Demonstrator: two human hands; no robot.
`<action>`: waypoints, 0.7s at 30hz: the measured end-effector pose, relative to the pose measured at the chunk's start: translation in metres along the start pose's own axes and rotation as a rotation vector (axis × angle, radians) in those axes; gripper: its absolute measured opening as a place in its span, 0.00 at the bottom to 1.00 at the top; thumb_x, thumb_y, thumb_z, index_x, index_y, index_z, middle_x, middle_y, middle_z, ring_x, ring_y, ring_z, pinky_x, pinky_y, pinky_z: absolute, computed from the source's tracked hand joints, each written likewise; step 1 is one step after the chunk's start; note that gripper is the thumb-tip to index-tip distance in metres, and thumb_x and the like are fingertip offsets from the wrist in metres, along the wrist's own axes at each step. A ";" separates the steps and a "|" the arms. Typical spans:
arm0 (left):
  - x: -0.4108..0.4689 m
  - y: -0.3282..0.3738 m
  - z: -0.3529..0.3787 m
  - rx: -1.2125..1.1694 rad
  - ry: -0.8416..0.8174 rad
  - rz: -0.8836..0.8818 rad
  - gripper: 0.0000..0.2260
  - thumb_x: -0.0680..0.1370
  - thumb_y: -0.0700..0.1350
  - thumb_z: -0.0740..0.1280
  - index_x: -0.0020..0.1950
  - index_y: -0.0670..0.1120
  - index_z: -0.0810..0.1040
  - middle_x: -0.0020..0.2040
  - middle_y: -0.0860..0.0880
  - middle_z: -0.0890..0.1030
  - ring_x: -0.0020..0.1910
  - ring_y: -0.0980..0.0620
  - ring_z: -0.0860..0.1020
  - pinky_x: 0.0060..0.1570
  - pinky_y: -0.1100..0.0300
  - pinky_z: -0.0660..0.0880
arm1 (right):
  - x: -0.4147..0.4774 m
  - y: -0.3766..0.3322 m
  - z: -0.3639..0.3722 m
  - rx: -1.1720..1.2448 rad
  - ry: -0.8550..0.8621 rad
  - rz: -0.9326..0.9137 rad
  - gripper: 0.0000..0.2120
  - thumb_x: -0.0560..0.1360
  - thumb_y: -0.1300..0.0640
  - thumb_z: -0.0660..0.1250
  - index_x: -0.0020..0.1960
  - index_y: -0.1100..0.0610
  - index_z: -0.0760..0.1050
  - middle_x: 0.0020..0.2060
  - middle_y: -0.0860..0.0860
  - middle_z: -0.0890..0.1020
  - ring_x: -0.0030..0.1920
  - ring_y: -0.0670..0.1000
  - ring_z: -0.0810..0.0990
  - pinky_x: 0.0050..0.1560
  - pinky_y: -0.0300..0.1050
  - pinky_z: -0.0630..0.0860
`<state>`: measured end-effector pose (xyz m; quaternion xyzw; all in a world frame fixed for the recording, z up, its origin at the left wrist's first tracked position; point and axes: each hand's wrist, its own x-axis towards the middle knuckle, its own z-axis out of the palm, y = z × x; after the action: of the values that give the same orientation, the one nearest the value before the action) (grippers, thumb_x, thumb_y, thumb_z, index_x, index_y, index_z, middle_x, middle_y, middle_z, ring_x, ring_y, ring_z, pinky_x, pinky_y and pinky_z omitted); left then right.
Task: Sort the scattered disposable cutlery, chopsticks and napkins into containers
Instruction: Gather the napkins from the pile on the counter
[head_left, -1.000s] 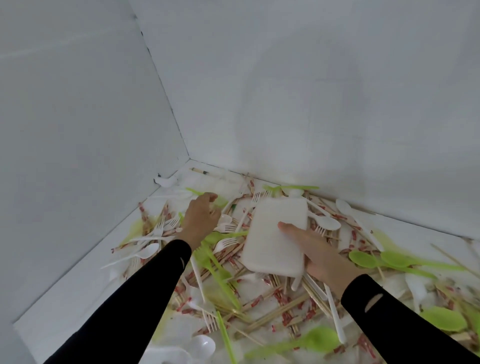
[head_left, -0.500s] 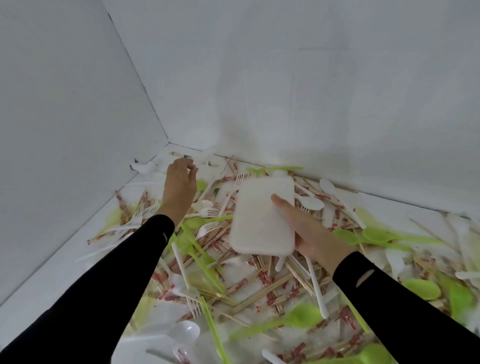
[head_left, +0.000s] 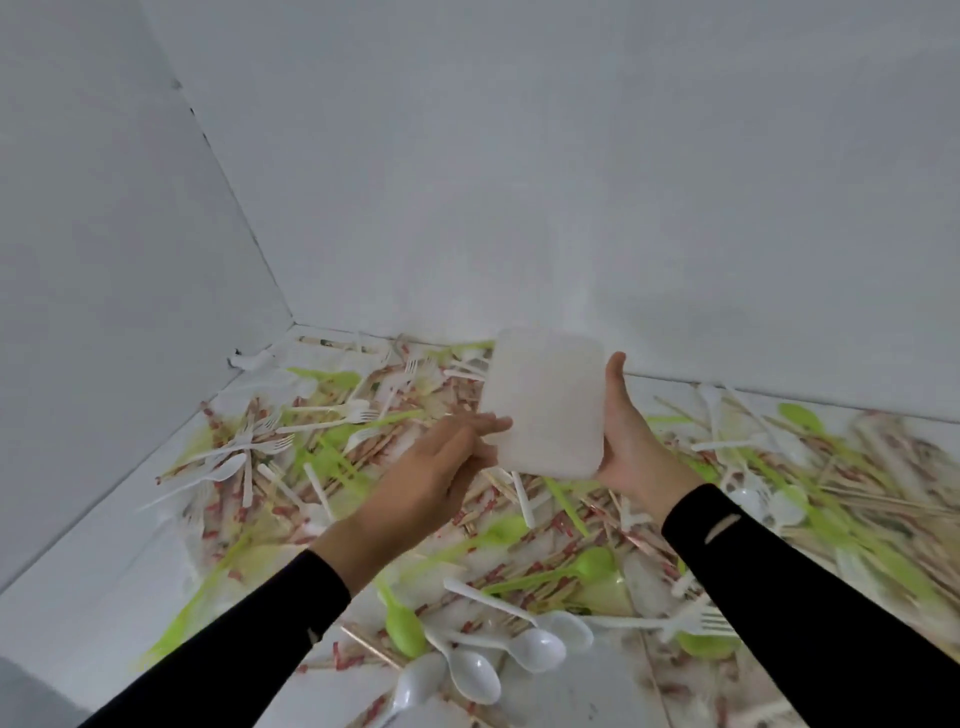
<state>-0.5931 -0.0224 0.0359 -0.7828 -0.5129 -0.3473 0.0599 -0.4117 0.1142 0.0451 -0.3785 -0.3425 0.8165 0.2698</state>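
While the grip of the right hand (head_left: 631, 452) is holding the napkin pack (head_left: 545, 405) at frame centre, above the surface (head_left: 88, 597) littered with cutlery (head_left: 535, 649), the left hand (head_left: 434, 470) is touching the pack's lower left edge with straight, open fingers (head_left: 488, 423).

We see two plain white walls - the left wall (head_left: 104, 260) and the back wall (head_left: 571, 156) - meeting at a thin dark corner seam (head_left: 236, 208). A white floor surface (head_left: 78, 613) runs along their foot.

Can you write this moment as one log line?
right hand: holds white napkin pack above cutlery pile | left hand: open, fingertips at pack's left edge
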 end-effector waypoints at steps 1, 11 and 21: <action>0.004 0.011 0.004 -0.015 -0.002 0.006 0.04 0.80 0.39 0.64 0.48 0.40 0.77 0.62 0.47 0.80 0.64 0.50 0.76 0.63 0.62 0.71 | -0.010 -0.002 -0.009 -0.004 0.020 -0.011 0.46 0.68 0.21 0.42 0.66 0.50 0.76 0.58 0.56 0.83 0.59 0.60 0.81 0.62 0.61 0.75; 0.065 0.168 0.092 -0.156 -0.037 0.176 0.10 0.79 0.47 0.69 0.57 0.43 0.80 0.60 0.48 0.80 0.59 0.49 0.77 0.60 0.56 0.73 | -0.183 -0.024 -0.157 0.117 0.200 -0.172 0.27 0.79 0.37 0.58 0.65 0.55 0.76 0.58 0.58 0.83 0.59 0.59 0.81 0.65 0.59 0.73; 0.108 0.406 0.222 -0.072 -0.093 0.444 0.24 0.67 0.44 0.64 0.63 0.48 0.69 0.64 0.48 0.77 0.61 0.45 0.76 0.55 0.51 0.76 | -0.378 -0.008 -0.322 0.248 0.497 -0.257 0.27 0.80 0.38 0.57 0.66 0.57 0.75 0.58 0.57 0.83 0.61 0.58 0.80 0.61 0.56 0.76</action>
<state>-0.1176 -0.0296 0.0413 -0.8933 -0.3175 -0.3071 0.0829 0.0631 -0.0312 0.0604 -0.4845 -0.2088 0.6934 0.4908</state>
